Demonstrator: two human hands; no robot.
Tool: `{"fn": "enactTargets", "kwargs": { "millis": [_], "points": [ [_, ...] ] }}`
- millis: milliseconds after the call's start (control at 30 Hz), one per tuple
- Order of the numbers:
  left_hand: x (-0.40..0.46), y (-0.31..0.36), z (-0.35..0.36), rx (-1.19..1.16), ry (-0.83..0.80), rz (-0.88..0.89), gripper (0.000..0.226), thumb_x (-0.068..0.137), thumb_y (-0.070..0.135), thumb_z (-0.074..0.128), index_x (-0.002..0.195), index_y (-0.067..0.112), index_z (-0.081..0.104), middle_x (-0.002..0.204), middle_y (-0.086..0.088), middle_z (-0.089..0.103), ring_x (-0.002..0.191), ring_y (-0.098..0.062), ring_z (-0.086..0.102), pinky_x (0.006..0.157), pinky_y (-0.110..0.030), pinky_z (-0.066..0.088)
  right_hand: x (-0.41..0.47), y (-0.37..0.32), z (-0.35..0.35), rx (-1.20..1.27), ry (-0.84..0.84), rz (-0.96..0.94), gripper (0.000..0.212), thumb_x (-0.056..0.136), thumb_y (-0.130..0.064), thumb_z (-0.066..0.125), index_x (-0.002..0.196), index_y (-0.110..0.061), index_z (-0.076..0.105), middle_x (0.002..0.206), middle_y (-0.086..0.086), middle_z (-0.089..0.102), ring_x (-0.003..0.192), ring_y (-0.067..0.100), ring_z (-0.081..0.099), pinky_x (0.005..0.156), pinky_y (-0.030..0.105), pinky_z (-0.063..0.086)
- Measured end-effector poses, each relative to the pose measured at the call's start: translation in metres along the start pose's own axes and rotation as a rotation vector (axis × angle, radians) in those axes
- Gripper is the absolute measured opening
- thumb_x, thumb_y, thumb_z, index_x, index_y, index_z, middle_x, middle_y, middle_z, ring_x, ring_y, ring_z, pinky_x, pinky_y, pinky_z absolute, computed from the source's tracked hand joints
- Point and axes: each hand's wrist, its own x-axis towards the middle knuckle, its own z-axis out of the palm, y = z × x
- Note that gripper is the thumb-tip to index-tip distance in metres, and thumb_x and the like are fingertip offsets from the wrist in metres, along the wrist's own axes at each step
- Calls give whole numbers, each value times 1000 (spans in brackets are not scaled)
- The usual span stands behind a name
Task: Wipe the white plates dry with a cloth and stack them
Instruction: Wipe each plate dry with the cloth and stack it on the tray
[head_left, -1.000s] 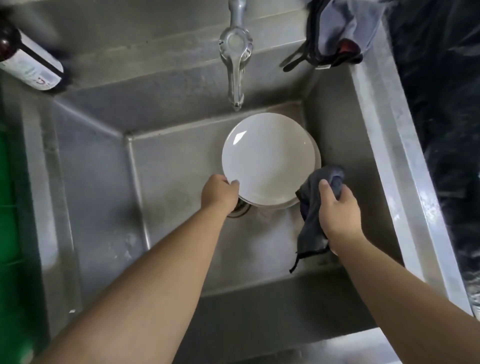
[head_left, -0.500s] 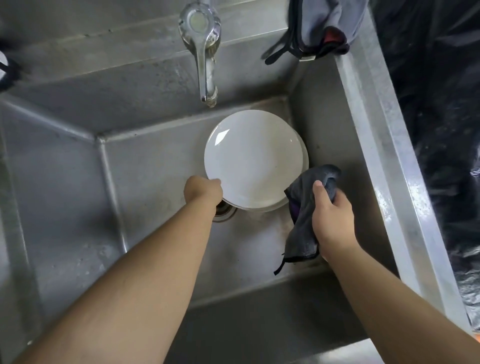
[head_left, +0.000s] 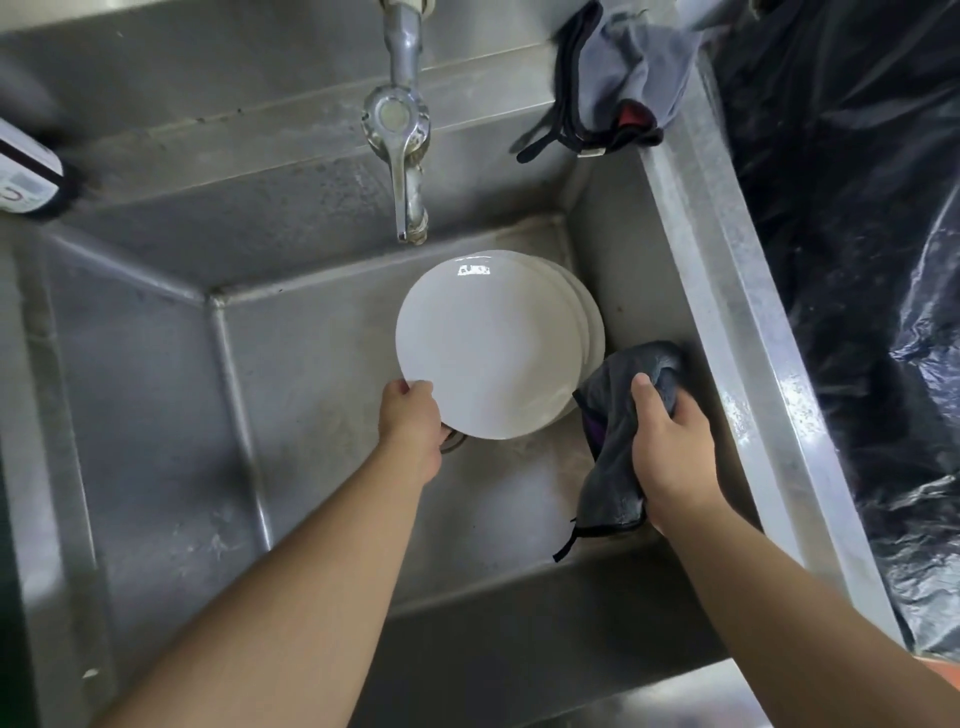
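Lifted off its stack, top plate (head_left: 488, 348) tilts (left hand (head_left: 413, 421) pinching rim, right hand (head_left: 670, 447) gripping cloth (head_left: 618, 441)).

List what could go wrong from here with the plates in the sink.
1. The left hand grips only the near rim of the top plate; it looks glossy, perhaps wet, so it could slip and chip.
2. The plates beneath sit offset toward the sink wall; lifting the top one might shift them.
3. The grey cloth, bunched in the right hand, may wipe poorly.
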Motion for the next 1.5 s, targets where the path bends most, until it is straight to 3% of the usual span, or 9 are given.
{"fn": "enactTargets", "kwargs": {
  "millis": [200, 333, 467, 633, 867, 1033, 1167, 1333, 1500],
  "points": [
    [-20, 10, -2, -66, -126, -26, 28, 105, 1, 52, 106, 25, 66, 114, 0, 74, 104, -23, 72, 86, -44, 62, -15, -3, -8, 6, 3, -16, 22, 98, -55, 58, 105, -36, 67, 106, -12, 73, 101, 7, 67, 87, 33, 54],
    [-36, 16, -15, -79, -213, -33, 32, 102, -4, 53, 121, 18, 67, 121, -3, 77, 108, -24, 73, 65, -36, 65, -28, -9, -12, 33, -11, 1, 24, 97, -54, 60, 105, -33, 66, 106, -6, 73, 101, 13, 69, 87, 37, 56],
    [-57, 19, -39, -86, -254, -34, 37, 100, -5, 52, 130, 13, 64, 129, -6, 76, 120, -30, 71, 81, -44, 65, -46, -21, -18, 102, -92, 68, 21, 91, -47, 71, 103, -34, 61, 109, 1, 72, 100, 20, 72, 84, 42, 61],
    [-92, 24, -70, -162, -283, 15, 43, 100, -4, 53, 133, 21, 63, 129, -3, 77, 120, -27, 71, 71, -36, 66, -74, -43, -22, 287, -276, 216, 37, 88, -22, 78, 122, -19, 63, 107, 16, 77, 87, 32, 79, 65, 43, 63],
    [-152, 43, -120, -194, -271, 64, 38, 100, 0, 52, 127, 21, 66, 124, -10, 77, 112, -36, 74, 79, -50, 67, -131, -83, -30, 497, -437, 408, 34, 96, -30, 68, 122, -9, 70, 112, 18, 78, 99, 38, 77, 81, 50, 64],
    [-202, 54, -158, -245, -256, 116, 38, 98, 1, 52, 126, 22, 68, 117, -9, 80, 108, -36, 75, 70, -44, 65, -179, -117, -29, 425, -485, 325, 36, 96, -31, 69, 125, -9, 68, 110, 18, 79, 99, 39, 77, 84, 49, 62],
    [-240, 62, -180, -237, -212, 210, 31, 104, 10, 52, 125, 26, 68, 108, -1, 82, 97, -29, 78, 65, -39, 64, -215, -144, -34, 411, -540, 206, 37, 95, -27, 71, 125, -6, 65, 104, 19, 80, 87, 36, 79, 61, 40, 64],
    [-285, 81, -195, -245, -37, 310, 17, 105, 19, 56, 110, 31, 67, 102, 2, 78, 97, -29, 73, 53, -34, 62, -246, -176, -47, 485, -618, 129, 39, 95, -33, 71, 125, -8, 68, 112, 20, 78, 91, 34, 79, 60, 38, 62],
    [-326, 96, -206, -211, 62, 448, 8, 103, 21, 61, 103, 27, 68, 111, -5, 77, 101, -32, 73, 68, -42, 64, -266, -215, -62, 504, -691, 18, 43, 93, -28, 72, 130, -7, 66, 118, 21, 76, 95, 34, 78, 71, 41, 63]
  ]
}}
